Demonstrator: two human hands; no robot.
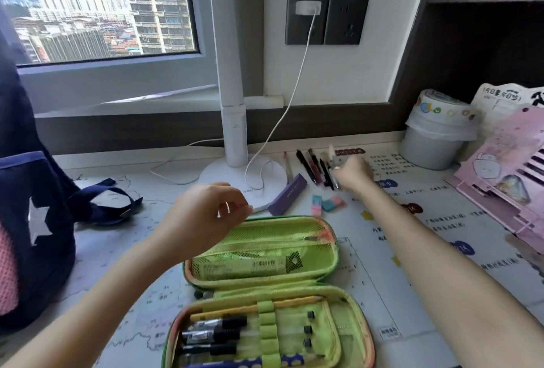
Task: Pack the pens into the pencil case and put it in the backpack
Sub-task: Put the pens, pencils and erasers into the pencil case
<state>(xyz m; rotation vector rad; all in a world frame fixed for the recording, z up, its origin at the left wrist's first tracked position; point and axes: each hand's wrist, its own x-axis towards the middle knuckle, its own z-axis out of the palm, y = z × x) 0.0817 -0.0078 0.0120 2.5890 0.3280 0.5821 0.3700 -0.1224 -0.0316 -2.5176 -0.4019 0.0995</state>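
A green pencil case (336, 252) lies open near the desk's front edge, its mesh lid tipped back and several pens strapped into the lower half. Loose pens (306, 168) lie in a row beyond it, beside the lamp base. My right hand (354, 175) reaches to that row and pinches a pale, blurred pen (332, 153) at its right end. My left hand (206, 214) hovers over the lid's far left rim with loosely curled fingers and nothing visible in it. The dark blue backpack (32, 191) stands at the left edge.
A white lamp post (234, 132) and its cable (279, 120) stand behind the case. A purple box (290, 194) and pink-blue erasers (332, 203) lie between case and pens. A lined bin (435, 143) and pink book stand (506, 179) fill the right.
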